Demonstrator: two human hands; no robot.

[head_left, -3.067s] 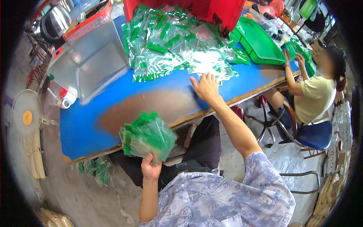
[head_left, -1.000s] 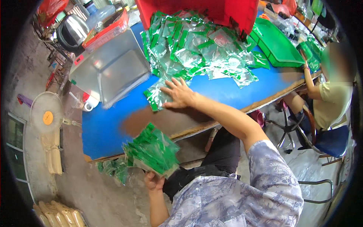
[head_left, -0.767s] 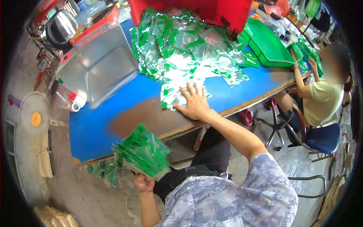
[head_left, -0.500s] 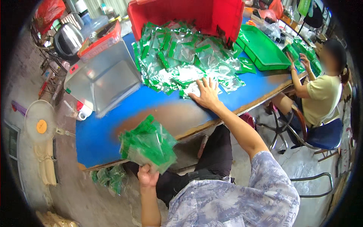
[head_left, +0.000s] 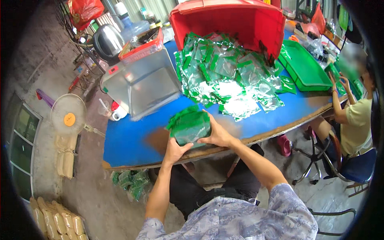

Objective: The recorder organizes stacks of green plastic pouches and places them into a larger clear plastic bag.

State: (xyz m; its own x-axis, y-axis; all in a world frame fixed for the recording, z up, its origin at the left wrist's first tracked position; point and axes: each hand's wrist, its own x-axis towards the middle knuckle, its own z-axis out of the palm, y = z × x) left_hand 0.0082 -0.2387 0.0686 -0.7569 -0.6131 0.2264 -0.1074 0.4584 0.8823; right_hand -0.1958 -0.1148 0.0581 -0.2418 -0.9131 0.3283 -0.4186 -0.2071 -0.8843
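Bundle of green-and-clear bags [head_left: 189, 123]: hanging tilted between two bare hands, on the wearer's side of the red bin [head_left: 240, 25], in line with its left end; not showing whether touching the blue tabletop [head_left: 128, 145].
Left hand [head_left: 175, 151]: clamping the bundle's left side, pressing the thumb on the front and keeping the other fingers mostly hidden behind.
Right hand [head_left: 218, 134]: clamping the bundle's right side, laying the thumb along the near edge and curling the fingers around behind.
Loose bag pile [head_left: 222, 66]: spilling from the mouth of the red bin toward the wearer, glinting in the light.
Grey tray [head_left: 149, 88]: lying just left of the red bin, near the pile.
Kettle [head_left: 109, 43]: standing left of the red bin, beyond the grey tray.
Green tray [head_left: 306, 69]: lying just right of the red bin.
Co-worker [head_left: 357, 118]: sitting well right of the red bin, raising both hands beside green packaging.
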